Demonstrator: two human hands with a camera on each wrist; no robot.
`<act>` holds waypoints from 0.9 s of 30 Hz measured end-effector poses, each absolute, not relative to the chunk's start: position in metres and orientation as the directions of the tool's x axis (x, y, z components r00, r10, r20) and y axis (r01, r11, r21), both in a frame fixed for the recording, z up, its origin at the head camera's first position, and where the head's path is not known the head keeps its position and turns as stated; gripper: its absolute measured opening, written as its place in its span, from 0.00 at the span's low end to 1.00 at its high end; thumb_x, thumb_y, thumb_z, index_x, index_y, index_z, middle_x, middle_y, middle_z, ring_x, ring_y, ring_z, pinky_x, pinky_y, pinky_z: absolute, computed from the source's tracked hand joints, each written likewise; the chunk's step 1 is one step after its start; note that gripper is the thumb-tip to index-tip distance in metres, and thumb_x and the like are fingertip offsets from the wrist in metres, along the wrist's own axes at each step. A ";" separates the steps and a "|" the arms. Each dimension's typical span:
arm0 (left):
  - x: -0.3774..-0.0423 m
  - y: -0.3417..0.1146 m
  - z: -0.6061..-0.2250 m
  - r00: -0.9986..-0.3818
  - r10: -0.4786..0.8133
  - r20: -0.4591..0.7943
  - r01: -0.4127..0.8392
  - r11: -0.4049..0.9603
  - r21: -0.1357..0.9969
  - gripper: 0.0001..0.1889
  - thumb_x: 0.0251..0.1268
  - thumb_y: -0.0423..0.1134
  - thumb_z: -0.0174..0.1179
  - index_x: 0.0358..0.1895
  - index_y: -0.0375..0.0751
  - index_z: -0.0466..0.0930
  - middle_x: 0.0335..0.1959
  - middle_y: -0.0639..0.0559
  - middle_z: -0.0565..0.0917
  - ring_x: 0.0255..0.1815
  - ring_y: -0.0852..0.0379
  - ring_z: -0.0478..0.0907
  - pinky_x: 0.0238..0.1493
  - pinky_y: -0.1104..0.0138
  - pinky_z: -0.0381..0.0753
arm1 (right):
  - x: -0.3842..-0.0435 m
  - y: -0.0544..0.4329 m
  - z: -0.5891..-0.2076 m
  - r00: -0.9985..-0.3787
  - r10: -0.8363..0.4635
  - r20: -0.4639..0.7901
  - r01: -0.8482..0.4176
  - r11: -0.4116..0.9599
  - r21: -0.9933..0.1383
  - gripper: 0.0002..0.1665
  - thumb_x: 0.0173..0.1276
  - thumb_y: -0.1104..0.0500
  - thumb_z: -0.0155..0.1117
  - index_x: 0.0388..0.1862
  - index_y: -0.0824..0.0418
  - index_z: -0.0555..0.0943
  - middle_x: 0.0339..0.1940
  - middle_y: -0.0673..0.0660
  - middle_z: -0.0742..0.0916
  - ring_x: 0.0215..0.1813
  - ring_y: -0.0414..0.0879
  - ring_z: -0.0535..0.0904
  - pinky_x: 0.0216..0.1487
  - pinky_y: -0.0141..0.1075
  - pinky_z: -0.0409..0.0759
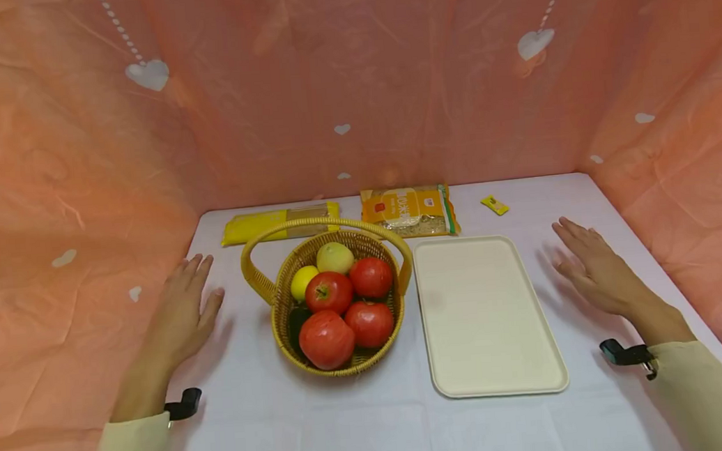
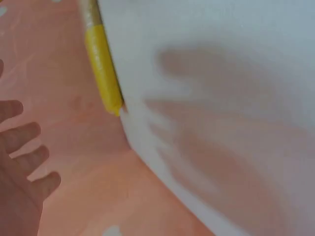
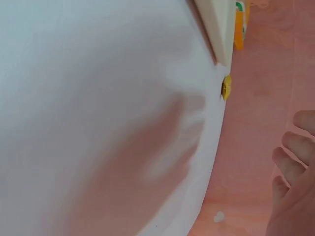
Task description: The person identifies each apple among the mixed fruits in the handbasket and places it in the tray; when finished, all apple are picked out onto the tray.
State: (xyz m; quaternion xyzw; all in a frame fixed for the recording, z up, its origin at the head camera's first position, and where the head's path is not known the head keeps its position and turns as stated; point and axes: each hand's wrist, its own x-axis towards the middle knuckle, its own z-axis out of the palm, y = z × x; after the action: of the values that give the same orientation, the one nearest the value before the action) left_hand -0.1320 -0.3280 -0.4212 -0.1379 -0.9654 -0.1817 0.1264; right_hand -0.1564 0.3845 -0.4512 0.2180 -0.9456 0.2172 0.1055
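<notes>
My left hand (image 1: 179, 315) hovers over the table's left side with straight fingers, touching nothing. A woven basket (image 1: 282, 350) with an arched handle stands to its right. Inside lie several red, tomato-like fruits (image 1: 327, 339), a pale green round fruit (image 1: 335, 259), a yellow one (image 1: 303, 283) and a dark green item (image 1: 297, 324), partly hidden. Right of the basket lies a cream rectangular tray (image 1: 489, 314). My right hand (image 1: 600, 275) hovers beyond the tray's right edge, fingers extended and holding nothing. Both wrist views show the hands' shadows on the white cloth.
Along the back edge lie a yellow pack of noodle-like sticks (image 1: 254, 227), an orange-and-clear bag of grain (image 1: 407, 212) and a small yellow packet (image 1: 494, 205). Pink cloth (image 1: 382, 77) with white hearts walls the white table (image 1: 369, 434) at the back and sides.
</notes>
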 end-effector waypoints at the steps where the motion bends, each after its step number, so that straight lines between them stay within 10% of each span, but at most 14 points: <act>1: -0.127 -0.330 -0.419 -0.928 0.218 0.303 0.321 0.880 0.349 0.33 0.84 0.39 0.54 0.83 0.26 0.61 0.81 0.20 0.64 0.83 0.18 0.57 0.88 0.35 0.48 | -0.155 0.385 -0.450 -0.881 -0.362 0.305 -0.462 0.802 -0.379 0.40 0.85 0.54 0.58 0.89 0.67 0.60 0.89 0.70 0.63 0.91 0.63 0.54 0.92 0.35 0.35; 10: -0.086 -0.339 -0.397 -0.945 0.153 0.287 0.290 0.799 0.527 0.37 0.81 0.37 0.61 0.89 0.45 0.59 0.86 0.32 0.64 0.86 0.28 0.60 0.91 0.44 0.50 | -0.141 0.387 -0.439 -0.894 -0.327 0.306 -0.438 0.781 -0.444 0.41 0.85 0.56 0.59 0.91 0.55 0.58 0.91 0.64 0.63 0.90 0.70 0.55 0.90 0.31 0.38; 17: -0.068 -0.326 -0.383 -0.900 0.181 0.397 0.408 0.674 0.616 0.45 0.65 0.26 0.73 0.86 0.50 0.67 0.81 0.49 0.76 0.72 0.81 0.71 0.72 0.87 0.61 | -0.137 0.384 -0.438 -0.899 -0.323 0.294 -0.433 0.749 -0.501 0.41 0.83 0.58 0.61 0.91 0.51 0.62 0.89 0.66 0.66 0.86 0.78 0.59 0.93 0.47 0.43; 20: -0.066 -0.317 -0.380 -0.868 0.231 0.440 0.489 0.553 0.675 0.47 0.57 0.17 0.72 0.83 0.39 0.70 0.78 0.56 0.79 0.72 0.77 0.75 0.73 0.83 0.69 | -0.136 0.381 -0.439 -0.897 -0.322 0.302 -0.438 0.741 -0.509 0.40 0.82 0.58 0.62 0.90 0.50 0.65 0.89 0.64 0.68 0.91 0.60 0.58 0.92 0.52 0.49; 27: -0.063 -0.299 -0.374 -0.802 0.333 0.497 0.572 0.183 0.800 0.40 0.54 0.07 0.62 0.76 0.18 0.70 0.73 0.40 0.83 0.73 0.56 0.82 0.74 0.73 0.76 | -0.138 0.372 -0.441 -0.887 -0.294 0.356 -0.447 0.739 -0.504 0.39 0.79 0.59 0.66 0.87 0.54 0.69 0.84 0.67 0.73 0.79 0.12 0.53 0.78 0.18 0.49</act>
State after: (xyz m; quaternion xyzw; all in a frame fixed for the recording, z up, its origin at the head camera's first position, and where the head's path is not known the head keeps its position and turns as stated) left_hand -0.0634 -0.2993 -0.3742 -0.2967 -0.7619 -0.5660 0.1055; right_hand -0.1383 0.3715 -0.4413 0.2004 -0.9237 0.3006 0.1275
